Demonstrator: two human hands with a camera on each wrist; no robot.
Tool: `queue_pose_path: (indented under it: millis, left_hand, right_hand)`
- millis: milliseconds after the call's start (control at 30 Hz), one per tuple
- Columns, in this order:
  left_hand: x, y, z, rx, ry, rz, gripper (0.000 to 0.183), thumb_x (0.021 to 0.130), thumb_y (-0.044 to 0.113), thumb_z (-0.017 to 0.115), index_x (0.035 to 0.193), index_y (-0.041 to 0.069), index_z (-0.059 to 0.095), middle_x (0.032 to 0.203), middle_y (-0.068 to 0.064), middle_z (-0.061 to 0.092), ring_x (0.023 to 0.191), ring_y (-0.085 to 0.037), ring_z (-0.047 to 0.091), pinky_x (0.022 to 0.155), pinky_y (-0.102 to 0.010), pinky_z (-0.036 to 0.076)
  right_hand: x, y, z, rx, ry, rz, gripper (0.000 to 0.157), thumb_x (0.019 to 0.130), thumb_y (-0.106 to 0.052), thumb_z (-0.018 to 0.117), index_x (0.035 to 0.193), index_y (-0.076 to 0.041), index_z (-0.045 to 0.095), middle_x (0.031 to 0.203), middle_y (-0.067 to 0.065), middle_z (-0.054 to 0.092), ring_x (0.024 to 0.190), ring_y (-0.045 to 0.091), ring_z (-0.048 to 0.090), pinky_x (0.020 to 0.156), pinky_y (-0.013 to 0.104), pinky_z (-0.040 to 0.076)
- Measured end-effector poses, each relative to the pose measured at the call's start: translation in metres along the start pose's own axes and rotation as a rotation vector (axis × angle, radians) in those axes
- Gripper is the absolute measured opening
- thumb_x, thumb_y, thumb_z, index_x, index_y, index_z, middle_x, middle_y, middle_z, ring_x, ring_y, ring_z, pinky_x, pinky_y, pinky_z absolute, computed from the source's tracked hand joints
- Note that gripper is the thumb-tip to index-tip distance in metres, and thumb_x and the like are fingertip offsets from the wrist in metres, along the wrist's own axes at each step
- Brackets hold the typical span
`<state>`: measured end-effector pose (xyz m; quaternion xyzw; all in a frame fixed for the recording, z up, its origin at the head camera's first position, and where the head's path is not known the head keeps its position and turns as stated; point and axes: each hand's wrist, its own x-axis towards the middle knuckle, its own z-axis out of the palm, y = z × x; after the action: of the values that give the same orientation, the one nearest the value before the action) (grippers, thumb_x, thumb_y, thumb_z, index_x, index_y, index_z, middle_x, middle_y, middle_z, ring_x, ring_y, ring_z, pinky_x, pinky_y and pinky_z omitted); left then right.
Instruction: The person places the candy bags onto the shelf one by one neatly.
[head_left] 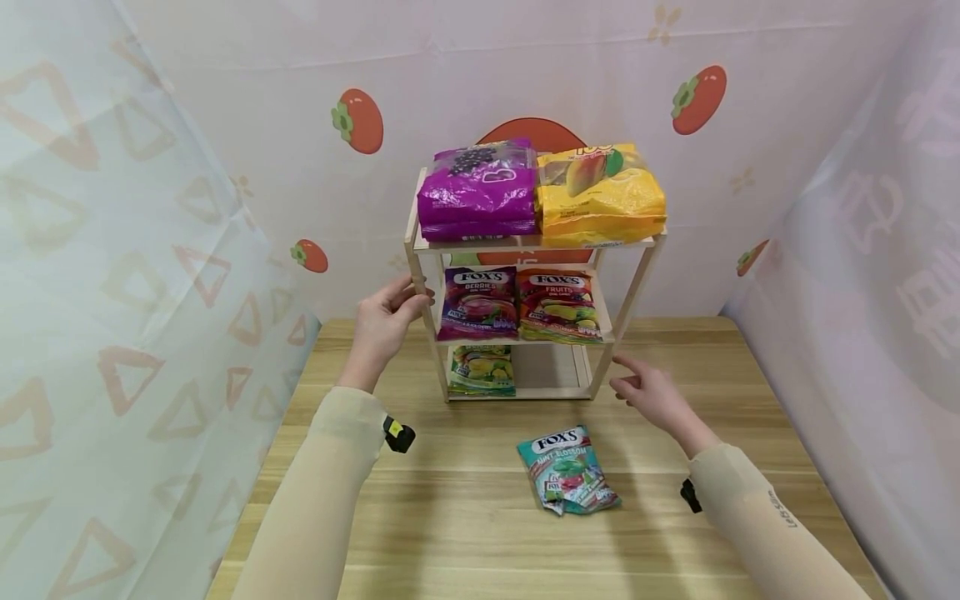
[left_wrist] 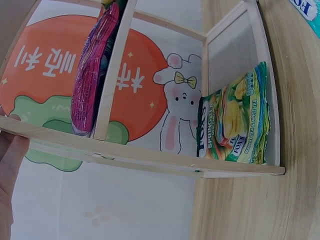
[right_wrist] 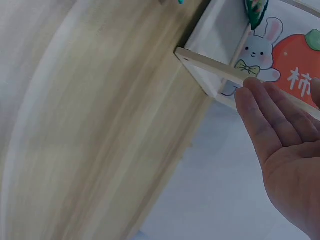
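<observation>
A three-tier wooden shelf (head_left: 551, 367) stands upright on the table. My left hand (head_left: 381, 321) holds its left post at middle-tier height, thumb and fingers on either side. Beside the lower right post, my right hand (head_left: 651, 396) has its fingers extended, fingertips close to the wood; whether they touch, I cannot tell. The middle tier carries a purple Fox's Berries candy bag (head_left: 480, 304) and a red Fox's Fruits candy bag (head_left: 561, 307). Down on the bottom tier, at the left, leans a green Fox's candy bag (left_wrist: 235, 120).
On top lie a purple candy bag (head_left: 480, 192) and a yellow mango candy bag (head_left: 600, 196). A teal Fox's Mint Blossom candy bag (head_left: 567, 471) lies on the wooden table (head_left: 465, 542) in front of the shelf. Patterned cloth walls (head_left: 262, 125) stand behind and at both sides.
</observation>
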<state>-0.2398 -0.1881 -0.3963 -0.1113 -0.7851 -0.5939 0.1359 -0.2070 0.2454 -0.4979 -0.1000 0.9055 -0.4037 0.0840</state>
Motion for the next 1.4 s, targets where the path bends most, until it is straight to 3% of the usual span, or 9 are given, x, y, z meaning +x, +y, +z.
queue_pose_path:
  millis: [200,367,500,733,967,1100,1233,1400]
  left_hand:
    - [0.000,0.000,0.001,-0.012,-0.001,0.007,0.043,0.099,0.022,0.069,0.139,0.006,0.063,0.123,-0.018,0.072,0.111,-0.030,0.071,0.091,-0.030,0.060]
    - [0.000,0.000,0.001,-0.010,-0.008,-0.008,0.045,0.099,0.023,0.069,0.141,0.007,0.062,0.124,-0.017,0.072,0.112,-0.029,0.071,0.093,-0.031,0.060]
    - [0.000,0.000,0.001,-0.003,-0.008,-0.008,0.045,0.099,0.024,0.069,0.140,0.008,0.063,0.122,-0.017,0.073,0.111,-0.029,0.071,0.092,-0.031,0.060]
    - [-0.001,0.000,0.001,-0.007,-0.006,0.007,0.043,0.099,0.023,0.069,0.139,0.007,0.063,0.121,-0.018,0.073,0.111,-0.030,0.071,0.092,-0.030,0.060]
    - [-0.001,0.002,0.000,-0.018,-0.004,0.000,0.044,0.100,0.021,0.068,0.141,0.007,0.062,0.124,-0.018,0.071,0.112,-0.030,0.071,0.092,-0.031,0.060]
    - [-0.001,0.002,0.001,-0.009,0.000,0.001,0.045,0.100,0.020,0.068,0.141,0.006,0.061,0.124,-0.019,0.071,0.112,-0.030,0.071,0.092,-0.030,0.060]
    - [0.000,0.001,0.002,0.002,0.006,0.010,0.044,0.099,0.021,0.068,0.139,0.005,0.062,0.121,-0.020,0.072,0.111,-0.030,0.072,0.091,-0.029,0.060]
    - [0.000,0.000,0.001,-0.002,0.009,0.015,0.043,0.099,0.020,0.068,0.139,0.004,0.063,0.121,-0.021,0.072,0.111,-0.030,0.072,0.091,-0.029,0.060]
  right_hand:
    - [-0.009,0.010,0.017,0.184,-0.125,0.124,0.059,0.107,-0.023,0.056,0.155,0.003,0.035,0.126,0.032,0.065,0.108,0.042,0.069,0.084,0.047,0.063]
    - [-0.019,0.016,0.031,0.299,-0.225,0.223,0.060,0.107,-0.023,0.055,0.155,0.006,0.033,0.118,0.030,0.068,0.104,0.042,0.069,0.081,0.047,0.064]
    - [-0.027,0.019,0.043,0.313,-0.257,0.267,0.059,0.107,-0.023,0.056,0.152,0.010,0.036,0.104,0.025,0.070,0.095,0.039,0.071,0.079,0.047,0.064]
    - [-0.033,0.028,0.066,0.182,-0.172,0.323,0.045,0.103,-0.017,0.060,0.138,0.010,0.054,0.081,0.018,0.072,0.074,0.029,0.071,0.066,0.043,0.063]
    - [-0.042,0.029,0.080,0.066,-0.188,0.355,0.031,0.098,-0.024,0.069,0.115,0.003,0.068,0.073,0.010,0.069,0.063,0.023,0.066,0.057,0.037,0.059]
    - [-0.048,0.030,0.086,-0.010,-0.190,0.329,0.031,0.095,-0.030,0.074,0.105,0.000,0.070,0.070,0.008,0.066,0.056,0.019,0.062,0.050,0.034,0.055]
    - [-0.051,0.031,0.090,-0.080,-0.198,0.304,0.036,0.089,-0.036,0.080,0.100,-0.003,0.068,0.077,0.007,0.064,0.049,0.018,0.058,0.046,0.033,0.054]
    - [-0.052,0.030,0.092,-0.108,-0.221,0.289,0.039,0.086,-0.037,0.083,0.098,-0.006,0.064,0.077,0.007,0.063,0.044,0.018,0.055,0.044,0.033,0.053]
